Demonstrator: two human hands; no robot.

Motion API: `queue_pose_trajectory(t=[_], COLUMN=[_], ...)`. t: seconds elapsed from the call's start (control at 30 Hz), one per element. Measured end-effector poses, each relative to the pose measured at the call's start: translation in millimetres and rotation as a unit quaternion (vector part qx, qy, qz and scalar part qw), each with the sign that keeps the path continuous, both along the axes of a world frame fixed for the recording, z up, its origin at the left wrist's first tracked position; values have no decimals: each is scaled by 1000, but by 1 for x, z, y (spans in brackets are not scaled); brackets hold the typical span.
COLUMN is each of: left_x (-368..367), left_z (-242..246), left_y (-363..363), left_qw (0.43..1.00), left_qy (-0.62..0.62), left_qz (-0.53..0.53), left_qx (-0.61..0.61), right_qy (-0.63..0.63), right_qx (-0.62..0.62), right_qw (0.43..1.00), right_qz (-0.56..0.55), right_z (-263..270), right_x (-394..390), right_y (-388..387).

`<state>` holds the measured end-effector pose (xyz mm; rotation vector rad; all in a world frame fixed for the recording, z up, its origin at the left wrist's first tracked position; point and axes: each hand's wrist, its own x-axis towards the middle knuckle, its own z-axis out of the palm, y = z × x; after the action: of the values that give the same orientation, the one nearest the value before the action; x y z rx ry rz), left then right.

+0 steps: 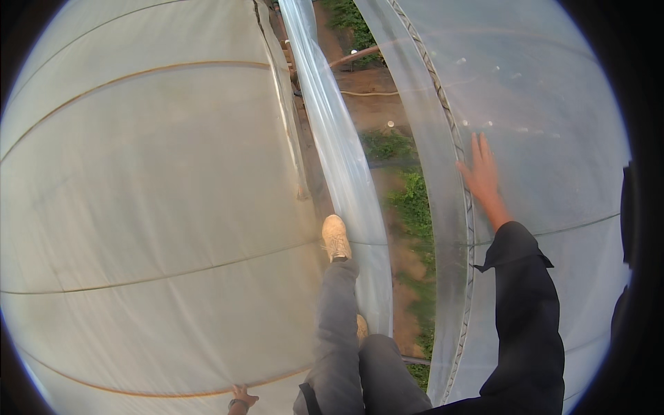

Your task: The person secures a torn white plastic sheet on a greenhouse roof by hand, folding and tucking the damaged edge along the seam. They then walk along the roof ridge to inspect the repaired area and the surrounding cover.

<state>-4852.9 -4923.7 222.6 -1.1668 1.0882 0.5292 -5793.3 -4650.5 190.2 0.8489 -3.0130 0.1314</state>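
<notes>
My right hand (481, 176) lies with fingers spread on the clear plastic film (550, 176) at the right, beside a channel with zigzag wire (441, 98). At the bottom left, my left hand (243, 398), with a dark band at the wrist, touches the whitish greenhouse film (181, 181) where a rusty orange hoop line (176, 395) crosses. Neither hand holds anything that shows. Between the two sheets runs a gathered strip of clear plastic (337, 124). A beige shoe (335, 234) stands at its left edge, and the other shoe (362, 328) is partly hidden by the legs.
An opening between the strip and the right film shows green plants (415, 202) and brown soil (371, 104) far below. A pipe (358, 55) crosses the opening near the top. Thin dark lines (207, 267) cross the films. A dark fold edge (280, 98) runs down the left film.
</notes>
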Motion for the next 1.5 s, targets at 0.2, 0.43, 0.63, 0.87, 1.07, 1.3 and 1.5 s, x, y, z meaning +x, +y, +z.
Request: queue_pose_trajectory(t=[0.2, 0.43, 0.63, 0.87, 1.07, 1.3, 1.5], left_x=[-72, -397, -726, -877, -873, -867, -884], left_z=[2, -33, -34, -59, -91, -109, -96], left_y=[-43, -184, -410, -581, -645, -692, -687], left_qw=[999, 856, 616, 642, 712, 648, 610], left_qy=[36, 479, 647, 434, 309, 253, 279], left_qz=[10, 126, -307, -485, -460, -541, -606], left_qx=[-15, -151, -328, -407, -430, -472, -428], right_qy=[8, 23, 83, 93, 52, 23, -32], right_qx=[119, 105, 95, 102, 114, 94, 110], right_qw=[991, 992, 991, 990, 992, 995, 992], right_qz=[-67, -65, -32, -10, -19, -34, -54], right_z=[-64, -80, -89, -93, -83, -79, -37], right_x=[-28, -29, -30, -35, -32, -33, -53], right_y=[-25, -19, -16, -13, -18, -24, -57])
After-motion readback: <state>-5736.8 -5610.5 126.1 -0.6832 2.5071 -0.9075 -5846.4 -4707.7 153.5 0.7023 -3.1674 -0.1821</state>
